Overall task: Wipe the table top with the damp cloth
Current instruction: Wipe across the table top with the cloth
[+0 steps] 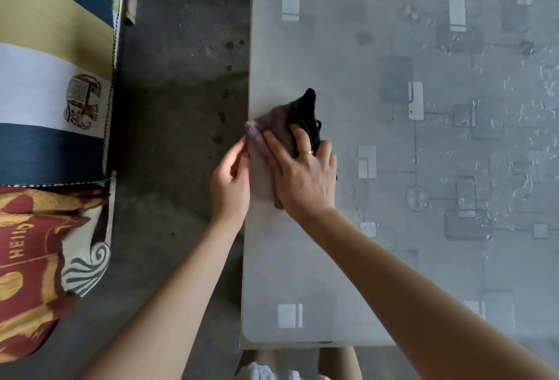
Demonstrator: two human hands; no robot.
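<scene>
A mauve and black damp cloth (281, 121) lies bunched at the left edge of the grey patterned table top (393, 168). My right hand (302, 174), with a gold ring, presses flat on the cloth, fingers spread over it. Just off the table's left edge, my left hand (231, 186) is cupped, its fingertips touching the cloth's overhanging side. Wet streaks and droplets show on the table's right part.
A grey concrete floor (181, 77) runs along the left of the table. Further left sits a couch with striped blue, yellow and white fabric (54, 47) and a red and gold cushion (33, 258). The table's near edge (302, 342) is close to my body.
</scene>
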